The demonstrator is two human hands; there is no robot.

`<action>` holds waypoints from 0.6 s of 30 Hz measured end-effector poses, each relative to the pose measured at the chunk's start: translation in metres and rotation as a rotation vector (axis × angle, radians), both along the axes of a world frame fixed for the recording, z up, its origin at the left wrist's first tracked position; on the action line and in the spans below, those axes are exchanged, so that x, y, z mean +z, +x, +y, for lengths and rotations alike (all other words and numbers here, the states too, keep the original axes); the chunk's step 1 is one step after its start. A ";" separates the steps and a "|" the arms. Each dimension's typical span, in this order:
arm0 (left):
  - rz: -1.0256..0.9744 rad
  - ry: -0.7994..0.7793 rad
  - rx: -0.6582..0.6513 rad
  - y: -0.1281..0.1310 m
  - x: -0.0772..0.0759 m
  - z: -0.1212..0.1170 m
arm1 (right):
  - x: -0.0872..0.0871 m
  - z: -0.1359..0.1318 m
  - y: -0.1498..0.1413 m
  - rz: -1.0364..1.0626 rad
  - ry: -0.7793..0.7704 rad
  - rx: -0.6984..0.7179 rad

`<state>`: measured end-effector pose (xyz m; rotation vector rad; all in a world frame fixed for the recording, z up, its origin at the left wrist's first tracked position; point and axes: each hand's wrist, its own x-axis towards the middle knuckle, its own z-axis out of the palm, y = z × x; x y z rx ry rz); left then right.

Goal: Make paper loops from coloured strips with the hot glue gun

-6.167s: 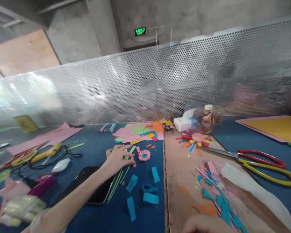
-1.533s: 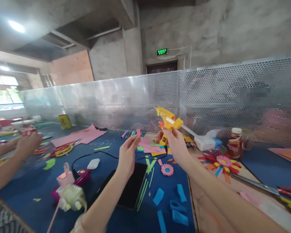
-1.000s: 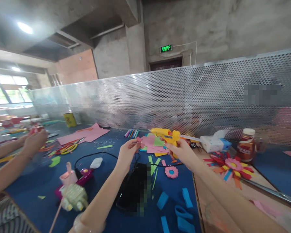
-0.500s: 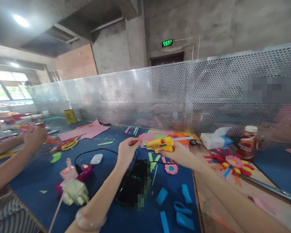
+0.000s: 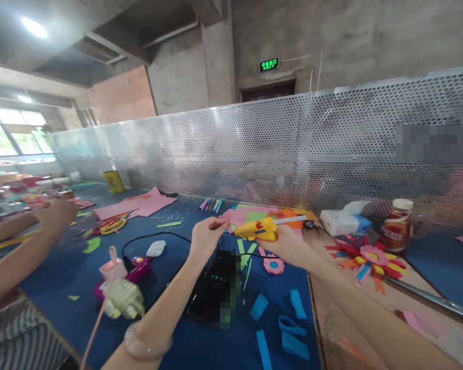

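Note:
My right hand (image 5: 283, 246) is wrapped round a yellow hot glue gun (image 5: 260, 229), a pale glue stick (image 5: 290, 220) poking out of its back end. The gun's nozzle points left, towards my left hand (image 5: 207, 237). Thumb and fingertips of that hand are pinched together just short of the nozzle; whatever is between them is too small to make out against the pink paper behind. Below my hands lie a black phone (image 5: 214, 288), a pink paper flower (image 5: 273, 264) with a blue centre, and several blue paper strips (image 5: 259, 307).
Power plugs (image 5: 124, 299) sit on a purple power strip (image 5: 141, 268), near a white earbud case (image 5: 156, 248). At right stand a tissue pack (image 5: 345, 222), a jar (image 5: 396, 226) and a multicoloured paper flower (image 5: 372, 257). A co-worker's arms (image 5: 42, 236) reach in from the left. A perforated metal screen (image 5: 200, 154) runs behind.
Little has moved. The view has shifted slightly, and my left hand and the glue gun keep nearly the same places, still close together.

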<state>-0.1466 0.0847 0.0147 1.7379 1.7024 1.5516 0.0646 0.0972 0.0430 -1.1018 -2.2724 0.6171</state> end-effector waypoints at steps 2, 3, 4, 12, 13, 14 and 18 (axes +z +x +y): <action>0.010 -0.003 0.002 0.001 0.001 -0.001 | 0.001 -0.001 0.000 0.000 0.011 0.006; 0.015 -0.005 0.003 0.001 0.001 -0.001 | 0.002 -0.002 0.000 0.001 0.017 0.010; 0.021 -0.007 0.004 0.001 0.002 -0.002 | 0.002 -0.002 0.000 0.003 0.023 0.013; 0.047 -0.021 0.002 0.001 0.000 -0.002 | 0.001 0.000 0.001 0.022 0.039 0.036; 0.049 -0.024 0.003 0.001 0.000 -0.002 | 0.000 0.001 0.001 0.024 0.037 0.042; 0.052 -0.026 0.004 0.001 0.000 -0.002 | -0.001 0.002 0.001 0.026 0.035 0.049; 0.055 -0.031 0.005 0.000 0.000 -0.001 | -0.002 0.003 0.000 0.028 0.030 0.074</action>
